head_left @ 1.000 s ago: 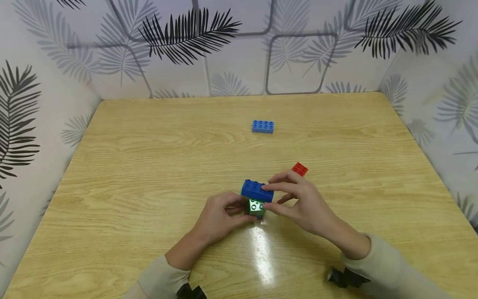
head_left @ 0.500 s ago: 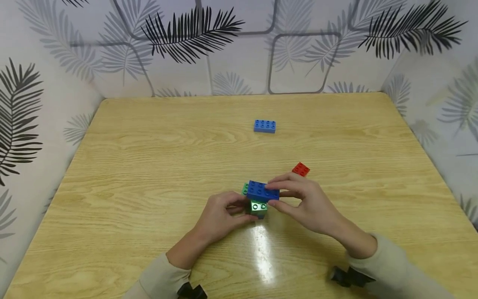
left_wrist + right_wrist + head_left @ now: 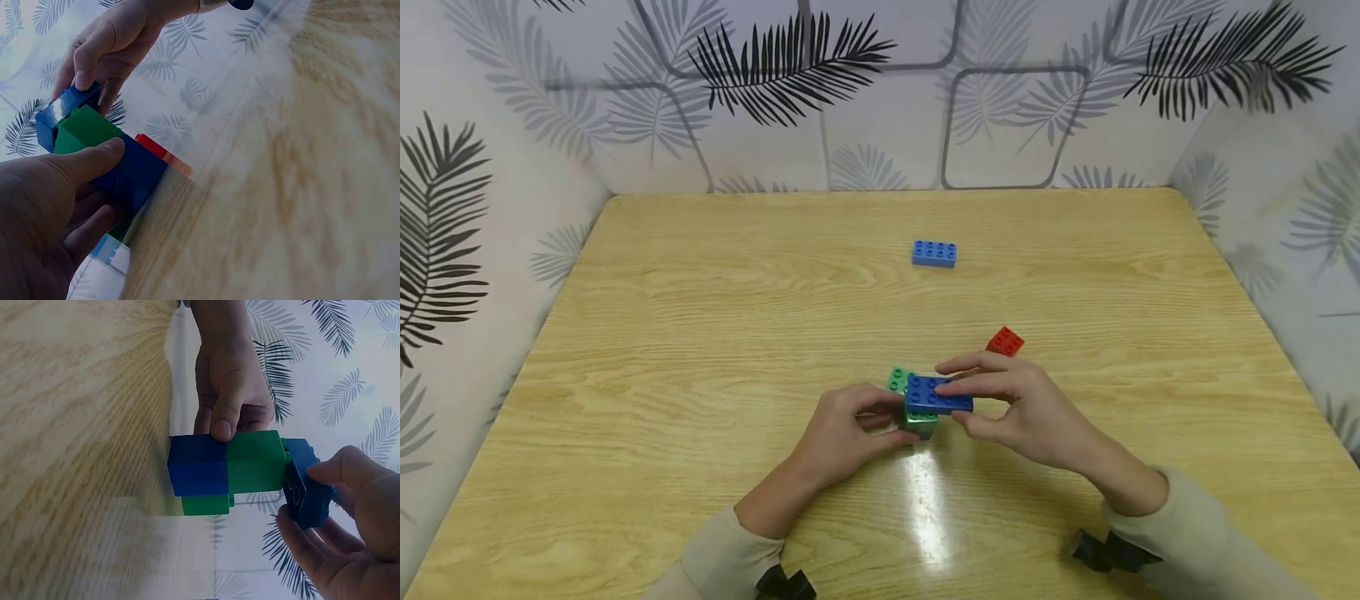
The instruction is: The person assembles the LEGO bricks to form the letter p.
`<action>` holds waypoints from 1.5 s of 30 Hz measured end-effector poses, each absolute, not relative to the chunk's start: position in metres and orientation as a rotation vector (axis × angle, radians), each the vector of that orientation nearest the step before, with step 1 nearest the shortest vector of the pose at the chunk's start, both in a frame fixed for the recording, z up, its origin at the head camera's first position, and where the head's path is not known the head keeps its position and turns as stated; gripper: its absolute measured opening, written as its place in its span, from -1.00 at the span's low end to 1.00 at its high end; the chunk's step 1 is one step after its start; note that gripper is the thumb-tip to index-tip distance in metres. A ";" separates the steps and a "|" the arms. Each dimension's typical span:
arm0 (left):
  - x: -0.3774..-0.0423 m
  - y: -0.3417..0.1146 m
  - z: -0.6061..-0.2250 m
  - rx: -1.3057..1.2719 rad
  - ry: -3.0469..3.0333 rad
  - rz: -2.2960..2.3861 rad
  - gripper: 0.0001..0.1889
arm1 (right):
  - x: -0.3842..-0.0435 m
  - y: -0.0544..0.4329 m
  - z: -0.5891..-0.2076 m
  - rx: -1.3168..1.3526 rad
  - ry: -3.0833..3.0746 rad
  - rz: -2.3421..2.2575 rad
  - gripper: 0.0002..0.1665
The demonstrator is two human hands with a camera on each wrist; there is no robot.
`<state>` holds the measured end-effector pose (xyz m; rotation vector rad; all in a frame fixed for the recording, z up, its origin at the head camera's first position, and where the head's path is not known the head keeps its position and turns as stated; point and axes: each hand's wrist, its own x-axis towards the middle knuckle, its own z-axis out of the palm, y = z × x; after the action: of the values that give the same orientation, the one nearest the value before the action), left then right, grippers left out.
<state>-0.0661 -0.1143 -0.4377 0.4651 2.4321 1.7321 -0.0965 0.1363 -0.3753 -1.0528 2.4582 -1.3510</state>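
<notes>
My left hand point(image 3: 842, 437) holds a small stack of toy building bricks between thumb and fingers. In the right wrist view the stack has a blue brick point(image 3: 199, 465) at the table, a green brick point(image 3: 255, 461) on top of it, and a second green brick point(image 3: 206, 505) beside the blue one. My right hand point(image 3: 1030, 412) pinches a dark blue brick point(image 3: 928, 403) over the upper green brick's studs. That brick sits tilted, one edge right at the studs, its hollow underside partly showing. It juts out to the right of the stack in the head view.
Just beyond my right hand lies a red brick point(image 3: 1006, 342) on the wooden table point(image 3: 737, 317). Farther back is a lighter blue brick point(image 3: 934, 253). A leaf-patterned wall covering point(image 3: 880, 150) stands along the table's back and sides.
My right hand has shifted the dark blue brick rightward and slightly nearer over the stack, turning it straighter. More green studs show at its left. My left hand keeps its grip on the stack.
</notes>
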 end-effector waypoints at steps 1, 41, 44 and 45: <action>-0.067 -0.114 -0.438 0.468 2.432 1.732 -0.61 | -0.097 0.137 -0.375 -1.064 2.454 -1.350 -0.61; -0.069 -0.104 -0.437 0.752 2.267 2.151 -0.59 | -0.098 0.133 -0.356 -1.189 2.529 -1.096 -0.71; -0.064 -0.104 -0.438 0.779 2.295 2.132 -0.61 | -0.095 0.132 -0.357 -1.176 2.527 -1.071 -0.70; -0.064 -0.104 -0.438 0.789 2.305 2.126 -0.61 | -0.095 0.132 -0.358 -1.164 2.530 -1.076 -0.71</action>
<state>-0.0635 -0.1035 -0.4380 0.7888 2.3051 2.1260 -0.0949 0.1322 -0.3576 -1.1641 2.5296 -1.0756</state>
